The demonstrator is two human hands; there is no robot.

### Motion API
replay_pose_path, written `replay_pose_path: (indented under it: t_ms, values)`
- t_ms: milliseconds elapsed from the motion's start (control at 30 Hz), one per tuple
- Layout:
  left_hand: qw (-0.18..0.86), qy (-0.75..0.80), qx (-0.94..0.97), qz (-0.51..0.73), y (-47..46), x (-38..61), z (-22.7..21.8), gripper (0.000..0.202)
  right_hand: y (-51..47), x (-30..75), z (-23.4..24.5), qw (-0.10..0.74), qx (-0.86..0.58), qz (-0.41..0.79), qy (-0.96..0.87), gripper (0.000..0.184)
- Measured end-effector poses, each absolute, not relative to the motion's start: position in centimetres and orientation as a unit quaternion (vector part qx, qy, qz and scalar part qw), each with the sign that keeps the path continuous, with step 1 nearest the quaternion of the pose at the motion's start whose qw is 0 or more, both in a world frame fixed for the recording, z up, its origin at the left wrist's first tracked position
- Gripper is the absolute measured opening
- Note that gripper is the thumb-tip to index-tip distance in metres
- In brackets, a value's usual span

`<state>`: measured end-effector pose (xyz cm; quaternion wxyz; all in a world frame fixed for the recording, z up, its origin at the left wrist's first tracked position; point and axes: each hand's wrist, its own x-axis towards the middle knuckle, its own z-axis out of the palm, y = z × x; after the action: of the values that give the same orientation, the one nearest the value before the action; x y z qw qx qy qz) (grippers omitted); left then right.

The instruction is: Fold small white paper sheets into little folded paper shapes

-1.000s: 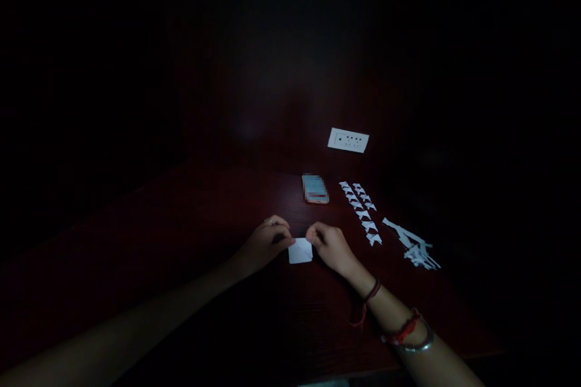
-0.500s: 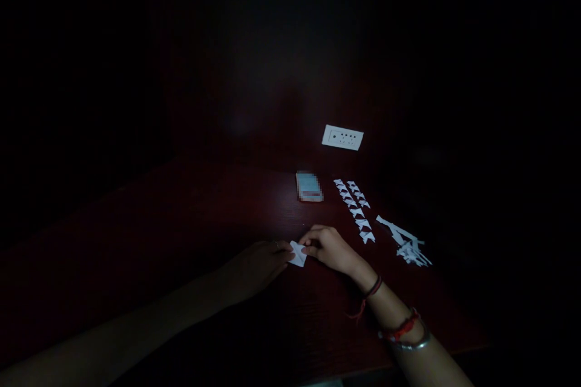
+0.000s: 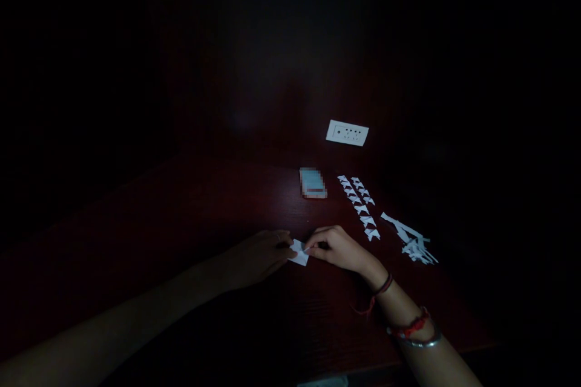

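A small folded white paper [image 3: 299, 256] lies between my hands over the dark red table. My left hand [image 3: 261, 255], with a ring on one finger, pinches its left edge. From the other side, my right hand [image 3: 334, 247] pinches the right edge between thumb and forefinger. Two slanted rows of small folded paper pieces [image 3: 362, 210] rest on the table beyond my right hand. Farther right is a loose heap of white paper strips [image 3: 415, 246].
A light blue pad-like object [image 3: 313, 183], blurred by pixels, lies behind the hands. A white socket plate [image 3: 347, 133] is on the dark surface behind. The table's front edge [image 3: 363, 370] shows at the bottom. Much of the surroundings is too dark to make out.
The view has shifted slightly, so the background things sit a little farther right and higher. Both hands still pinch the paper, with the right fingers slightly raised at its edge.
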<state>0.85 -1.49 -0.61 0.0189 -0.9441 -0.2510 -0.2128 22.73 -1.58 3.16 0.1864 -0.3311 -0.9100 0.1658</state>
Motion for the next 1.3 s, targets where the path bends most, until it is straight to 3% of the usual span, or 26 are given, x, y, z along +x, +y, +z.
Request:
replay_pose_path:
  t_ms: [200, 467, 833, 1100, 1300]
  values:
    - [0.023, -0.210, -0.960, -0.185, -2.1, 1.2, 0.1, 0.030, -1.7, 22.1, 3.0, 0.209, -0.389, 0.155, -0.884, 0.011]
    - [-0.007, -0.244, -0.957, -0.157, -2.5, 1.4, 0.8, 0.037, -1.2, 21.9, 2.5, 0.180, -0.504, 0.222, -0.815, 0.015]
    - [0.046, -0.240, -0.962, -0.123, -2.0, 1.7, 0.7, 0.041, -1.1, 21.2, 2.5, 0.167, -0.552, 0.218, -0.787, 0.013]
    - [0.074, -0.244, -0.956, -0.144, -1.7, 1.9, 0.0, 0.040, -1.1, 22.0, 2.8, 0.230, -0.434, 0.153, -0.857, 0.010]
    - [0.062, -0.226, -0.961, -0.149, -1.7, 1.9, 0.2, 0.040, -2.0, 22.7, 3.7, 0.145, -0.310, 0.103, -0.934, 0.026]
